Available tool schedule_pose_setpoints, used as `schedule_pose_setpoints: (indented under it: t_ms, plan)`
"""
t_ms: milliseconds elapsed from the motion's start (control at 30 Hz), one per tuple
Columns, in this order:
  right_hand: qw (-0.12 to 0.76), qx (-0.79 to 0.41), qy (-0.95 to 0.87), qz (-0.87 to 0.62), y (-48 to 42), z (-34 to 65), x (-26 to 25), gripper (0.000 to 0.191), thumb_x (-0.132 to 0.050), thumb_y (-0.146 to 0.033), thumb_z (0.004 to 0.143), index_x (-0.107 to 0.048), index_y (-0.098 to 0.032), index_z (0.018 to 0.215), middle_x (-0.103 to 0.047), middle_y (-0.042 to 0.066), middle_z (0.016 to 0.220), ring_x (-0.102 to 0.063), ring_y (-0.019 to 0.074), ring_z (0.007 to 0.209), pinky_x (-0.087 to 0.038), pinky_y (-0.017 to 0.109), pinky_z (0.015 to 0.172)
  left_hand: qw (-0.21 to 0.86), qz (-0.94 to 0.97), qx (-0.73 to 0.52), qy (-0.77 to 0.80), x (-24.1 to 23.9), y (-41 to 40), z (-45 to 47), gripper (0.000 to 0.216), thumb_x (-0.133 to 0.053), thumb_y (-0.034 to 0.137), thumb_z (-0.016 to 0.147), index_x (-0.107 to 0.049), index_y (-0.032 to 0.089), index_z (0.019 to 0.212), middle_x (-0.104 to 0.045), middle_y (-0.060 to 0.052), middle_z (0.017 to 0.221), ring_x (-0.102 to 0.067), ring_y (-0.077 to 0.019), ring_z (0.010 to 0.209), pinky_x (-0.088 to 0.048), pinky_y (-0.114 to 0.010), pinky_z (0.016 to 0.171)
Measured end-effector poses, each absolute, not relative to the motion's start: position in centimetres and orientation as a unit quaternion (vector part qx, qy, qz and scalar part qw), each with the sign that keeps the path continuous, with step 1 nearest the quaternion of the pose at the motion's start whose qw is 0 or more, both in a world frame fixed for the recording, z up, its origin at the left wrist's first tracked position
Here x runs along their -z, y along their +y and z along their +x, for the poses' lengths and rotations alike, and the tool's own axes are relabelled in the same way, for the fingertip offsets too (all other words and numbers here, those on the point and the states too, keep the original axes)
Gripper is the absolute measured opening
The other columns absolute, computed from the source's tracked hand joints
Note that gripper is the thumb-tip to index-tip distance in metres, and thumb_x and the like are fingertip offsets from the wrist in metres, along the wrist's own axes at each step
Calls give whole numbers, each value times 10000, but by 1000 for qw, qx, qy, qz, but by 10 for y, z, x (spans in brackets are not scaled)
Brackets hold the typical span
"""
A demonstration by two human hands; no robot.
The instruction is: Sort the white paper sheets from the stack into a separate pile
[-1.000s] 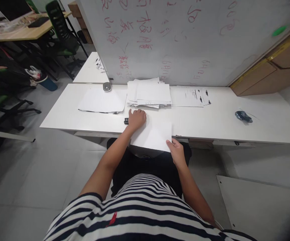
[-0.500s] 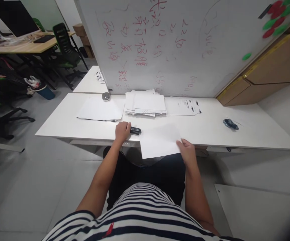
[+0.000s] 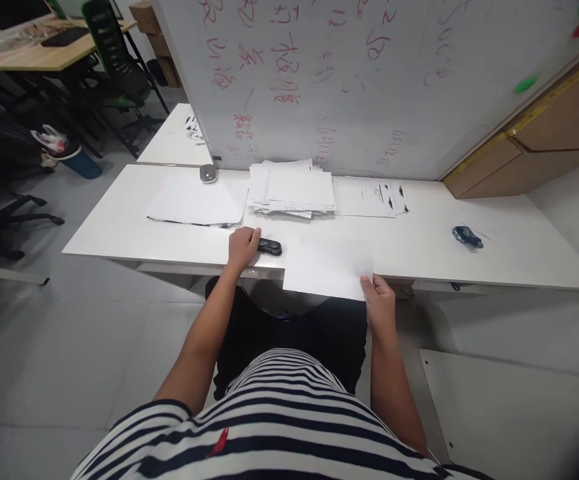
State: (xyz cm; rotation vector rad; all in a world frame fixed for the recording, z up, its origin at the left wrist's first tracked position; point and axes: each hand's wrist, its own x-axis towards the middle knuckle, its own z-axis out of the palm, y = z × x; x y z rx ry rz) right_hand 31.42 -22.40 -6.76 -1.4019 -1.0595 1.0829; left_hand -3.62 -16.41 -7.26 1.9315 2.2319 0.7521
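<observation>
My left hand [image 3: 242, 247] rests near the front edge of the white table [image 3: 119, 230], fingers curled round the end of a small black stapler [image 3: 269, 247]. My right hand [image 3: 379, 303] pinches the lower right corner of a white sheet of paper [image 3: 327, 270] that overhangs the table's front edge. A stack of white papers [image 3: 292, 190] lies behind them at the back of the table.
A loose sheet [image 3: 194, 203] and a small grey object [image 3: 208, 174] lie at the left, printed pages [image 3: 374, 198] and a dark blue object [image 3: 467, 236] at the right. A whiteboard [image 3: 349, 80] with red writing stands behind. Office chairs [image 3: 114, 60] and desks stand at the left.
My left hand moved off the sheet to the left and closed on the black stapler. My right hand shifted the sheet to the right along the table edge.
</observation>
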Motion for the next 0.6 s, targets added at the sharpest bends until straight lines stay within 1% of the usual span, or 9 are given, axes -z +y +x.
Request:
schedule_pose_setpoints:
  t_ms: [167, 300, 400, 500, 600]
  plan:
    - [533, -463, -415, -574, -226, 312, 71, 341, -664, -455, 776, -687, -181, 978, -701, 42, 966, -621, 192, 927, -458, 326, 880, 58, 637, -251, 727, 71, -164, -36, 445, -255, 447, 981, -498, 229, 679, -591, -58, 755, -538, -219, 804, -357, -362, 737]
    - [539, -468, -403, -573, -225, 312, 77, 336, -678, -450, 765, -688, -179, 962, -697, 37, 965, -619, 178, 912, -453, 322, 898, 54, 633, -241, 734, 71, -164, -35, 445, -246, 445, 985, -476, 228, 672, -576, -54, 739, -538, -211, 794, -357, -358, 730]
    - [552, -469, -380, -575, -221, 317, 81, 321, -700, -438, 745, -680, -177, 929, -687, 28, 932, -616, 161, 876, -461, 305, 880, 53, 633, -245, 733, 72, -164, -34, 439, -250, 438, 985, -475, 227, 673, -572, -53, 737, -537, -211, 797, -350, -358, 731]
    - [601, -407, -345, -595, -203, 332, 81, 343, -699, -462, 730, -652, -168, 901, -666, 18, 875, -607, 154, 837, -482, 298, 838, 54, 632, -256, 729, 74, -163, -36, 418, -281, 429, 978, -493, 224, 681, -588, -54, 758, -537, -214, 811, -343, -359, 746]
    - [646, -308, -360, -598, -160, 361, 75, 358, -615, -515, 780, -599, -169, 872, -618, 3, 846, -582, 148, 823, -491, 296, 804, 60, 627, -267, 730, 76, -160, -39, 416, -302, 432, 969, -512, 219, 681, -598, -57, 763, -536, -215, 813, -338, -355, 746]
